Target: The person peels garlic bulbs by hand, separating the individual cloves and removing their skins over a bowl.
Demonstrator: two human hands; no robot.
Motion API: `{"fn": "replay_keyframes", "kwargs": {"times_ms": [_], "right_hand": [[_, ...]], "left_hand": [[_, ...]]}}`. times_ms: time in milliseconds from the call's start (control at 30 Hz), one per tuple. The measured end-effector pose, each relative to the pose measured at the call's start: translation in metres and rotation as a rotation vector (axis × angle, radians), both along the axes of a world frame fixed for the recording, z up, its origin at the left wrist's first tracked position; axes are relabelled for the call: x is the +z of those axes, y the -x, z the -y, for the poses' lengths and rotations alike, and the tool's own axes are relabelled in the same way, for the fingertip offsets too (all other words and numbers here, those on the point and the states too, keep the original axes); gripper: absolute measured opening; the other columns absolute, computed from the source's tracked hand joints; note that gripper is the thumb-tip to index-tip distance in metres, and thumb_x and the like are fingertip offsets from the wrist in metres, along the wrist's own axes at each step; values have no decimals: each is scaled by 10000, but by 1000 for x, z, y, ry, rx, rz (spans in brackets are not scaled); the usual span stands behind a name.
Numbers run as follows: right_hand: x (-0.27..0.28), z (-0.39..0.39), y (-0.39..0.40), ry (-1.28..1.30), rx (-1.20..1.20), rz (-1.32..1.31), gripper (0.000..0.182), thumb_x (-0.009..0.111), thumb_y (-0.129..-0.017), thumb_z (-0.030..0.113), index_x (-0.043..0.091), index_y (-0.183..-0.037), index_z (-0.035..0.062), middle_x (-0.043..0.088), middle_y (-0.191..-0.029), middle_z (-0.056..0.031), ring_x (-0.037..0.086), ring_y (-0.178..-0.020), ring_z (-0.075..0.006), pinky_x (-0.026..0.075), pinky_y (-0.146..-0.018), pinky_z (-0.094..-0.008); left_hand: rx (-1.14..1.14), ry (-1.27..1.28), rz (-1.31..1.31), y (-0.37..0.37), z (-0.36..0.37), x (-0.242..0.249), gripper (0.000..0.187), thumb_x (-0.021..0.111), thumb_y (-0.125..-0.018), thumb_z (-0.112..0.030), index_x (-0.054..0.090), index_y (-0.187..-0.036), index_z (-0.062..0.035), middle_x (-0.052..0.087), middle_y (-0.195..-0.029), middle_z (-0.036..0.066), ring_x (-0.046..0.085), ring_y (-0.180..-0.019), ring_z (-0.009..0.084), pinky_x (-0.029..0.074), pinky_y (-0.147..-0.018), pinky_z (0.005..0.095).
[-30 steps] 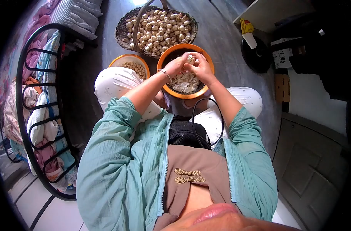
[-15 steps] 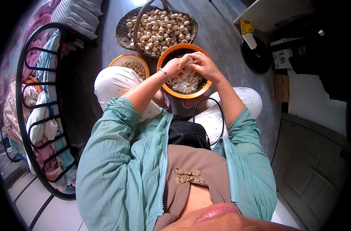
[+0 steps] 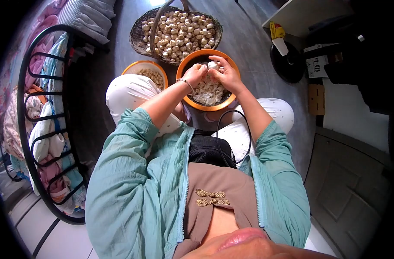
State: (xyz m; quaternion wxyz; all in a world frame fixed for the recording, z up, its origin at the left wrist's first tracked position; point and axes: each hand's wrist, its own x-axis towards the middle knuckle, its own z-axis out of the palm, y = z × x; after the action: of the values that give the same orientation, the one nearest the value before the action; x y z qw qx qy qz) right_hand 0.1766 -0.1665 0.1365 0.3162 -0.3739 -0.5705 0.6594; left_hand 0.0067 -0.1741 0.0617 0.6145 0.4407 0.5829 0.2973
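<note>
Over the orange-rimmed bowl, my right hand holds a whitish garlic bulb between thumb and fingers. My left hand, with a bracelet at its wrist, is closed in a pinch right beside the bulb. What its fingertips hold, if anything, is too small to tell. Pale garlic skins lie in the bowl under both hands. To the left, a smaller orange-rimmed bowl contains peeled garlic cloves.
A wicker basket full of garlic bulbs stands behind the bowls, its handle arching over. My knees in white trousers flank the larger bowl. A black metal bed frame with cloths is at left. A black round base stands at right.
My hands have moved slightly apart. The right hand has turned and its fingers have opened out around the bulb, which now shows more clearly. The left hand has shifted a little.
</note>
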Motion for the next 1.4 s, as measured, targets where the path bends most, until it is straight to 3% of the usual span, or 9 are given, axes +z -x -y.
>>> {"fn": "replay_keyframes", "kwargs": {"times_ms": [167, 300, 367, 500, 633, 733, 967, 1100, 1400], "right_hand": [[-26, -6, -1, -172, -50, 197, 401, 658, -787, 72, 532, -1168, 71, 549, -1067, -84, 591, -885, -157, 506, -770, -301], [-9, 3, 6, -248, 38, 150, 375, 610, -764, 0, 541, -1130, 37, 578, -1035, -82, 600, -868, -154, 514, -751, -292], [8, 4, 6, -105, 77, 125, 375, 559, -744, -54, 527, -1112, 11, 609, -958, -75, 617, -838, -153, 522, -720, -278], [12, 9, 5, -79, 69, 156, 329, 612, -807, 31, 502, -1116, 7, 625, -876, -67, 625, -753, -124, 523, -655, -260], [7, 9, 6, -63, 33, 107, 316, 635, -830, 97, 510, -1107, 8, 627, -871, -64, 620, -733, -113, 517, -637, -255], [4, 7, 6, -18, -10, 85, 342, 654, -827, 136, 509, -1113, 15, 626, -868, -52, 616, -722, -115, 505, -646, -252], [-17, -2, -1, -84, -34, 169, 424, 694, -806, 225, 511, -1147, 50, 605, -945, -45, 584, -836, -107, 480, -739, -264], [-20, -3, -1, 5, -58, 143, 441, 715, -783, 263, 534, -1136, 70, 583, -992, -59, 584, -884, -148, 482, -776, -293], [6, 1, 1, -497, 9, 396, 402, 672, -732, 110, 561, -1114, 52, 540, -976, -92, 586, -842, -198, 491, -758, -298]], "left_hand": [[-47, 100, 202, -7, 12, 62, 508, 424, -892, -562, 573, -942, -78, 577, -736, 19, 548, -598, 112, 449, -559, 243], [-198, -29, -161, -4, 10, 55, 450, 487, -885, -505, 561, -924, -63, 583, -715, 51, 596, -613, 156, 465, -537, 295], [-310, -654, -330, -3, 11, 22, 403, 452, -912, -445, 568, -844, -65, 598, -698, 105, 603, -598, 226, 474, -541, 338], [-164, -328, -369, -2, 14, 51, 160, 516, -869, -215, 565, -850, -64, 601, -666, 149, 592, -572, 309, 478, -580, 396], [-156, -855, -699, -3, 13, 40, 424, 335, -960, -303, 557, -757, -4, 597, -647, 188, 587, -571, 329, 472, -535, 418], [211, 27, 316, -8, 12, 40, 304, 501, -904, -288, 555, -800, -8, 575, -608, 123, 562, -508, 221, 446, -463, 340], [-178, 67, -263, 8, -1, -8, 440, 495, -886, -471, 563, -898, -37, 571, -713, 51, 515, -547, 134, 413, -493, 272], [25, 71, 74, 0, 3, 30, 678, 358, -853, -657, 566, -930, -17, 580, -730, 37, 543, -598, 129, 415, -550, 281], [-151, -202, -154, -5, 16, 59, 514, 402, -920, -509, 574, -911, -25, 596, -727, 72, 576, -577, 124, 475, -513, 283]]}}
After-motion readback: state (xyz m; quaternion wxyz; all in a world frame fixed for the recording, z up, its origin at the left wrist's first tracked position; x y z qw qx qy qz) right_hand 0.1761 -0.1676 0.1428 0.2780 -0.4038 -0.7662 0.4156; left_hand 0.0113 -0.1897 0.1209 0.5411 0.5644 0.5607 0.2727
